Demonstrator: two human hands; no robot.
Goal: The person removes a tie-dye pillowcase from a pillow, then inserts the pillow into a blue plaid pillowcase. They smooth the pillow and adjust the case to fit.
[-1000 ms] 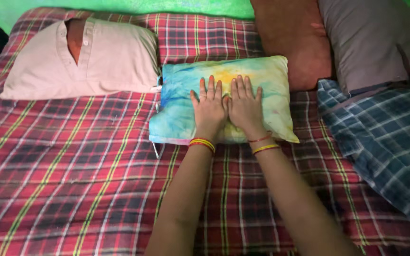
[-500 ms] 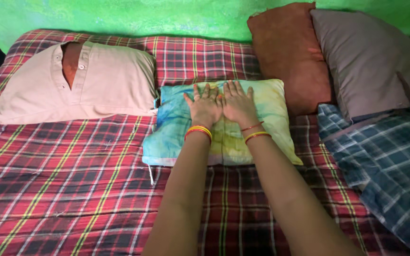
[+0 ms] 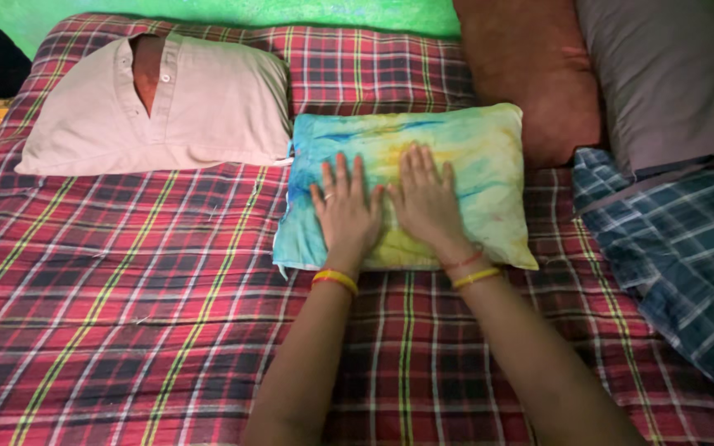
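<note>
A small pillow (image 3: 473, 157) in a blue, green and yellow tie-dye cover lies flat on the red plaid bedsheet (image 3: 126, 289). My left hand (image 3: 345, 213) rests palm down on its near left part, fingers spread, a ring on one finger. My right hand (image 3: 427, 201) lies flat beside it on the pillow's middle. Both wrists wear thin bangles. Neither hand grips anything.
A beige pillow (image 3: 208, 107) with a buttoned shirt-like cover lies at the back left. A brown cushion (image 3: 530, 74) and a grey cushion (image 3: 663, 74) lean at the back right. A blue checked cloth (image 3: 679, 248) covers the bed's right side. Green wall behind.
Both hands slid back toward me over the tie-dye pillow, from its far edge to its near half. The left hand has spread slightly away from the right.
</note>
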